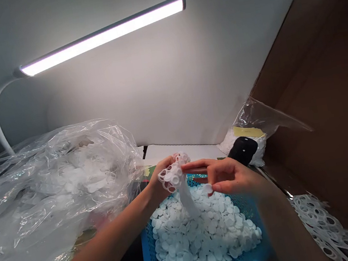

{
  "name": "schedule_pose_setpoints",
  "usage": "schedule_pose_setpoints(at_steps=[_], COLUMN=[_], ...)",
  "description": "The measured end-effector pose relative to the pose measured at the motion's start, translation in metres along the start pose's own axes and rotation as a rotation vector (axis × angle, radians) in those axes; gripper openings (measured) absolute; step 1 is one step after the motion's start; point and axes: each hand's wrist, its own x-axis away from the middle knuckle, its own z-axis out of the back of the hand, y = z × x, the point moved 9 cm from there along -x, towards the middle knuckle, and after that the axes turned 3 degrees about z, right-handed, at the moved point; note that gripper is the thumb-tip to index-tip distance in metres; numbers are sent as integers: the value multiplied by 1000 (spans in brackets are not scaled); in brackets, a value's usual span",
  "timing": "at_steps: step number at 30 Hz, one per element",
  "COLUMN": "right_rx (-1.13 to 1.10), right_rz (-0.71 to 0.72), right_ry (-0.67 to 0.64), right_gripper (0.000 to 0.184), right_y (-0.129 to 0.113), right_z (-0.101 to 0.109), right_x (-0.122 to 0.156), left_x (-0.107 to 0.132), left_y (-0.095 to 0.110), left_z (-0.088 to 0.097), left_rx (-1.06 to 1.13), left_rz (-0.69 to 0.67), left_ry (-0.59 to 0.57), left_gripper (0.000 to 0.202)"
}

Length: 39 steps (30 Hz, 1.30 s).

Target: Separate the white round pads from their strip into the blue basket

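Observation:
My left hand [160,177] is closed around a white punched strip [177,178] full of round holes, held above a blue basket [148,256]. The strip's tail hangs down into the basket's pile of several small white discs [202,235]. My right hand [225,176] reaches to the strip from the right, its index finger stretched toward it. One white disc [208,188] sits pinched at my right thumb and fingertips.
A large crumpled clear plastic bag [53,196] of white material fills the left. An open cardboard box [327,103] stands at right, with punched white waste strips [332,224] beside it. A smaller bag [252,132] and a black object [242,150] lie behind. A lit desk lamp [104,35] hangs overhead.

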Motion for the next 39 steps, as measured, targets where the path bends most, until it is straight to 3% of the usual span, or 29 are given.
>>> schedule_pose_setpoints(at_steps=[7,10,18,22,25,30,34,39], right_rx=[536,651,492,384,350,372,433,350], right_rz=[-50,-76,-174,-184,-172,-120,-143,-166], right_ry=[266,313,343,422,478,546,569,565], right_gripper=[26,27,29,25,23,23,22,20], right_y=[3,7,22,28,28,20,22,32], right_z=[22,22,24,36,43,49,51,53], right_x=[2,-1,-2,0,1,3,5,5], left_x=[0,2,4,4,2,-4,-4,-1], left_y=[0,0,2,1,-1,-14,-17,-17], left_z=[-7,-8,-8,-10,-3,-2,-1,-5], left_rx=[-41,-83,-167,-246,-261,-259,-396,-570], left_rz=[-13,4,-24,-86,-93,41,76,30], left_ry=[6,14,28,-10,48,1,-1,-32], left_gripper=[12,13,23,45,60,31,34,33])
